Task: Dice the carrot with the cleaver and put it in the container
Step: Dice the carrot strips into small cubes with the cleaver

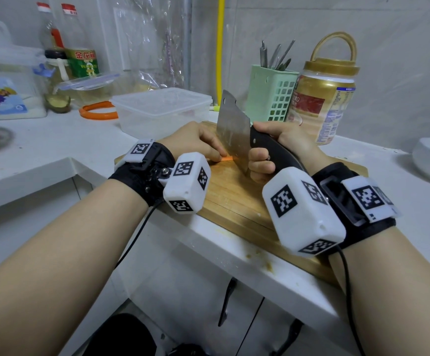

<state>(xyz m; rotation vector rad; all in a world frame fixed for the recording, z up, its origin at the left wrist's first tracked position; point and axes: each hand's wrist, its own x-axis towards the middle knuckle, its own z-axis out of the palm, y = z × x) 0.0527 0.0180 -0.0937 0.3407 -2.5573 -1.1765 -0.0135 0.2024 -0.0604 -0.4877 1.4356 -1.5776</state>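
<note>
I read this as the cutting step, well before any transfer: my right hand has its fingers wrapped round the black handle of the broad steel cleaver, whose blade stands nearly upright with its edge down at the wooden chopping board. My left hand lies knuckles-up on the board just beside the flat of the blade, fingers curled down over the orange carrot piece, of which only a small end shows at the thumb tip next to the blade (the rest is hidden under the hand, so I cannot tell how much carrot remains or how finely it is cut so far). The clear lidless plastic container sits on the white counter just behind the board, and I can see no carrot in it from here. My judgement is that the next move calls for a clean downward stroke close against the left knuckles, then feeding the carrot toward the blade with the fingertips kept tucked back, since the gap between the thumb and the edge looks small.
</note>
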